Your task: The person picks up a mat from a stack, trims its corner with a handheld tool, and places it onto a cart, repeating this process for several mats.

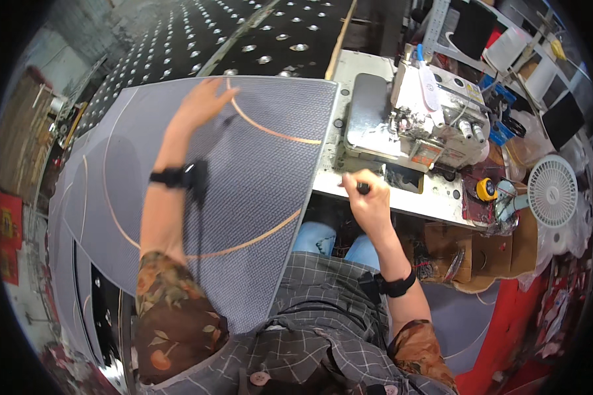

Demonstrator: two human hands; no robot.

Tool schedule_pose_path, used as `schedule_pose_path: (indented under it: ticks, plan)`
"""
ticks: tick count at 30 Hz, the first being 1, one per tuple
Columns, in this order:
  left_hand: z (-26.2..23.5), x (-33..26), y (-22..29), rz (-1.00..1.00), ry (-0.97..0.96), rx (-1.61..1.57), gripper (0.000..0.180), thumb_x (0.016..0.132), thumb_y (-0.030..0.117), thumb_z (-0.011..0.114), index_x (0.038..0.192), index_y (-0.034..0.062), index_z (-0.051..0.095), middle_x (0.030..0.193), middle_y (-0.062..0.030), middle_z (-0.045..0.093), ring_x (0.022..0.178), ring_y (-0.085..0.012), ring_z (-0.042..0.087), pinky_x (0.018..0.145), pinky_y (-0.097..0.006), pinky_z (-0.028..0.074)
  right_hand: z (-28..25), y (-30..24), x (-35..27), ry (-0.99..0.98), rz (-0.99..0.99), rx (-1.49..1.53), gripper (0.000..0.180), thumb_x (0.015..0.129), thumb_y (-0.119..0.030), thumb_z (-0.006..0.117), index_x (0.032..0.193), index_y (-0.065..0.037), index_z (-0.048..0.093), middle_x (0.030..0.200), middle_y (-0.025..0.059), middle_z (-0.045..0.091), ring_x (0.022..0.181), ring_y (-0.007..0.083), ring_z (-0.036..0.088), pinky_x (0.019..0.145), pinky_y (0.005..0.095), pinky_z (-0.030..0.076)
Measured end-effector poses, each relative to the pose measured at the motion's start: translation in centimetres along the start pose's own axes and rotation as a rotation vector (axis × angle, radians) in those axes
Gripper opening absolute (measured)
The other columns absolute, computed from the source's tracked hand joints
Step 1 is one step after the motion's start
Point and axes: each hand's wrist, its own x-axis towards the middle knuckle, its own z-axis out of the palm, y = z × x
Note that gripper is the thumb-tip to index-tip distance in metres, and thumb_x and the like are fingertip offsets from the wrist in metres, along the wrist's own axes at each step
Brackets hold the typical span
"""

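A large grey textured mat (263, 178) with curved tan and pale lines lies in front of me, its bound right edge running beside the sewing machine. My left hand (204, 104) reaches to the mat's far edge, fingers stretched out and resting flat near a tan line. Closed in front of the machine's white table (329, 176) is my right hand (370, 201). A small black object (362, 188) shows in its fist; the fingers hide most of it, so its kind is unclear. The sewing machine (435, 112) stands just beyond that hand.
Behind the mat stretches a dark table studded with metal balls (263, 59). A yellow tape measure (486, 189) and a white fan (552, 191) stand right of the machine. Below them is an open cardboard box (494, 253). More grey mat (454, 316) lies low on the right.
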Motion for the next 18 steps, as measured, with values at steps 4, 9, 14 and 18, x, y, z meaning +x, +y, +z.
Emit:
schedule_pose_path:
  ticks: [4,9,14,18]
  plan:
    - [-3.3,-19.4,-8.1,-0.236,0.359,-0.132,0.042,0.083,0.024,0.060,0.117,-0.0011,0.053,0.119,-0.0184,0.054,0.114,-0.0314,0.049,0.098,-0.035,0.036,3.1,-2.1,6.7,0.028,-0.312,-0.044,0.015,0.072,-0.004,0.063,0.087,-0.003,0.064,0.082,0.0138,0.058,0.080,0.0294,0.059,0.070,0.0361,0.046]
    - [-0.4,-43.2,-5.9,-0.706,0.975,-0.406,0.045,0.085,0.005,0.054,0.127,-0.0035,0.039,0.128,-0.0146,0.043,0.116,-0.0244,0.045,0.098,-0.033,0.035,10.6,-2.7,17.0,-0.135,-0.479,-0.745,0.032,0.073,-0.009,0.060,0.104,-0.004,0.060,0.111,0.0128,0.056,0.102,0.0315,0.053,0.084,0.0405,0.046]
    - [4.1,-47.6,-2.0,-0.810,0.737,-1.635,0.031,0.095,0.023,0.043,0.118,0.0018,0.045,0.109,-0.0080,0.056,0.095,-0.0167,0.056,0.074,-0.031,0.050,14.6,-3.0,21.6,-0.359,-0.133,-0.735,0.030,0.082,-0.027,0.059,0.097,-0.001,0.061,0.101,0.0202,0.061,0.098,0.0359,0.058,0.084,0.0438,0.046]
    - [6.3,-45.7,-2.3,-0.820,0.927,-1.613,0.021,0.091,0.012,0.051,0.107,-0.0007,0.052,0.105,-0.0083,0.058,0.091,-0.0186,0.057,0.081,-0.033,0.047,13.1,-7.5,21.6,-0.345,-0.248,-0.818,0.037,0.082,-0.038,0.057,0.090,-0.003,0.063,0.095,0.0203,0.063,0.093,0.0361,0.060,0.079,0.0443,0.048]
